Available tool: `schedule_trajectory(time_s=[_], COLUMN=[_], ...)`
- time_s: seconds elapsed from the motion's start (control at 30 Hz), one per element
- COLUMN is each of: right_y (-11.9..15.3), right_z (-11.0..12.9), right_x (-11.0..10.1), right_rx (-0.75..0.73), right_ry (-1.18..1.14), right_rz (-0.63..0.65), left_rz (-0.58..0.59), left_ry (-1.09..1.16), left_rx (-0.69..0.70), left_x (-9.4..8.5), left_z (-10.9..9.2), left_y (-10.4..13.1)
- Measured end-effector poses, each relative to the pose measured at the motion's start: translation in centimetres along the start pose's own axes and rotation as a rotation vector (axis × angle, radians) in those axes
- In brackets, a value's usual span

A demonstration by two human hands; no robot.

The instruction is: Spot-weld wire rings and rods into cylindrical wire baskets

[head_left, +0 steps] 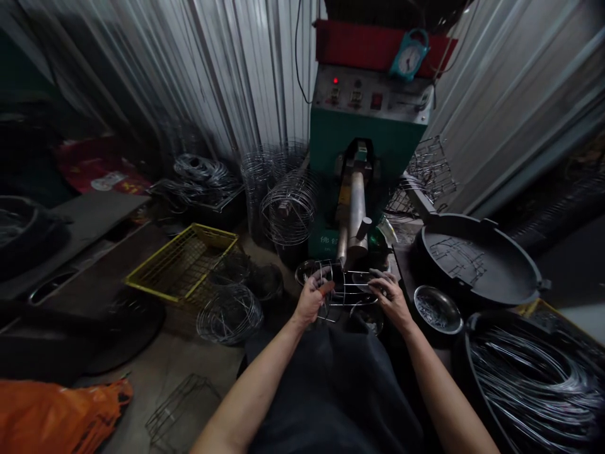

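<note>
A small frame of bright metal wire (pixel 350 304), with rings and straight rods, lies crosswise in front of me under the machine's pointed tip. Thumb and fingers of my left hand (pixel 312 297) close around its left end; something orange covers part of the thumb. At the opposite end, the bent fingers of my right hand (pixel 390 295) grip the same frame. A green machine (pixel 326 151) rises behind it, and its thick metal arm (pixel 358 205) reaches down toward the frame. Whether the tip touches the wire is hard to tell.
Bowls of small metal pieces (pixel 437 309) stand near my hands. On the right are a large dark pan (pixel 515 277) and a tub of wire rings (pixel 534 372). Leftward sit wire baskets (pixel 229 315), a yellow crate (pixel 155 285) and an orange bag (pixel 57 413).
</note>
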State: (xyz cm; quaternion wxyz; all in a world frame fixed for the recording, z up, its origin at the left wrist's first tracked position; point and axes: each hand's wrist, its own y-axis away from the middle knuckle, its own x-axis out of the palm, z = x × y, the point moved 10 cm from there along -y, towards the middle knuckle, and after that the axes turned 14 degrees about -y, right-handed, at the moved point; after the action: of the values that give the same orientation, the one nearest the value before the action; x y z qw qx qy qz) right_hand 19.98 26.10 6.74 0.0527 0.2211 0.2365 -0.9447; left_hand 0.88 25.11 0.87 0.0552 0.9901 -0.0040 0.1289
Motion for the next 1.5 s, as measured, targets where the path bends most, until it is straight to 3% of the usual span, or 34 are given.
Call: schedule_trajectory(time_s=[0.37, 0.8, 1.17, 1.3, 1.4, 1.5], right_y=[-1.2, -2.6, -2.6, -2.2, -0.9, 1.2], right_z=[0.5, -0.7, -1.2, -0.9, -2.4, -6.0], right_x=[0.1, -0.1, 0.2, -0.4, -2.2, -3.9], right_rx=[-0.011, -0.001, 0.041, 0.001, 0.033, 0.201], right_ry=[0.021, 0.008, -0.013, -0.025, -0.015, -0.111], right_rz=[0.033, -0.006, -0.005, -0.027, -0.116, -0.204], left_rz=[-0.006, -0.04, -0.026, 0.009, 0.084, 0.142], left_ry=[0.027, 0.05, 0.011, -0.017, -0.087, -0.24], left_rx=[-0.019, -0.07, -0.145, -0.099, -0.014, 0.082], left_x=[-0.1, 0.1, 0.2, -0.2, -0.6, -1.0], left_z=[-0.4, -0.5, -0.3, -0.2, 0.3, 1.2], left_y=[-1.1, -2.6, -2.7, -2.3, -0.8, 1.2])
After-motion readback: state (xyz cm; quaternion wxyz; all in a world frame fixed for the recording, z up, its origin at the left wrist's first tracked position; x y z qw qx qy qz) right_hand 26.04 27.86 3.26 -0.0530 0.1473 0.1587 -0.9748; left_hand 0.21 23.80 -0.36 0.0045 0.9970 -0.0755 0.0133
